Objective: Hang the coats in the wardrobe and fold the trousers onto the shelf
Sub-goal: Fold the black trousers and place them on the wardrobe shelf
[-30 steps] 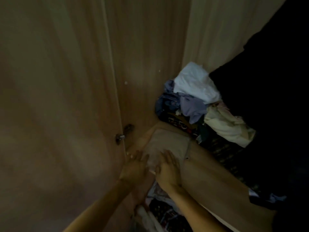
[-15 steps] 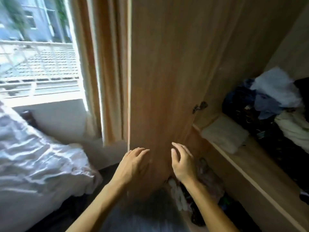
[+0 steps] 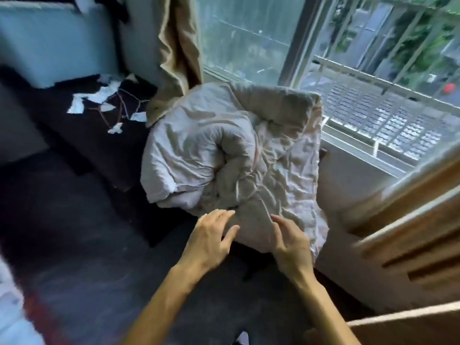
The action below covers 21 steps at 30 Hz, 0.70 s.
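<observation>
I turn from the shelf to the duvet point(image 3: 224, 150) at frame centre; left hand point(image 3: 211, 240) and right hand point(image 3: 290, 242) hover loose, empty, ready for the next garment

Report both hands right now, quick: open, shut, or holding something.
Left hand: open, fingers spread, holding nothing.
Right hand: open, fingers loosely bent, holding nothing.

A home bedroom, crumpled grey duvet point(image 3: 224, 150) on a dark bed point(image 3: 104, 135), tan curtain point(image 3: 179, 46) beside a big window point(image 3: 323, 58), rooftops outside, wooden wardrobe door point(image 3: 410, 220) at right
</observation>
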### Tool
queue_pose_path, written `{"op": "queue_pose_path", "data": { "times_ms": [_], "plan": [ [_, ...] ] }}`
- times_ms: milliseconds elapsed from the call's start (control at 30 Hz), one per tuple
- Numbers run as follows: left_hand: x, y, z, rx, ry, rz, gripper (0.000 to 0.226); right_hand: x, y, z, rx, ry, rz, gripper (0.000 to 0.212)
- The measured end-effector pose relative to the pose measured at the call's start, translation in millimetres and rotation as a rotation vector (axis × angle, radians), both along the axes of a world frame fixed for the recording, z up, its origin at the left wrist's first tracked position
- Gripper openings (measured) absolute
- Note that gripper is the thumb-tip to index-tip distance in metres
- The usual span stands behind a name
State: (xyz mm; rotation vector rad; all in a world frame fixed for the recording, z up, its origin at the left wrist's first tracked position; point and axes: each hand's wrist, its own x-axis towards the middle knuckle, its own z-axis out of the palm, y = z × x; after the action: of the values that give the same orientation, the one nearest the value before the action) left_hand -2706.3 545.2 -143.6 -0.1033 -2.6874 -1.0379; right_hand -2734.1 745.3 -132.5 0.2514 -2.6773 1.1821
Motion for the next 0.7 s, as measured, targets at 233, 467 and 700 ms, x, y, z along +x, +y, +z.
{"op": "queue_pose_path", "data": {
  "times_ms": [233,467,700],
  "plan": [
    [15.5,-112.7,7.4,-0.006,-0.055,0.409,0.059,-61.1,-144.3,-5.9,0.009,-0.006,0.431,0.026],
    [-0.2,-185.5,4.4,-0.032,-0.107,0.759,0.059,-125.7,-255.0,-8.0,0.034,-0.019,0.809,0.025],
    [-3.3,-226.7,23.4,-0.072,-0.173,1.057,0.062,-171.0,-353.7,4.0,0.062,0.000,1.115,0.025]
  ]
}}
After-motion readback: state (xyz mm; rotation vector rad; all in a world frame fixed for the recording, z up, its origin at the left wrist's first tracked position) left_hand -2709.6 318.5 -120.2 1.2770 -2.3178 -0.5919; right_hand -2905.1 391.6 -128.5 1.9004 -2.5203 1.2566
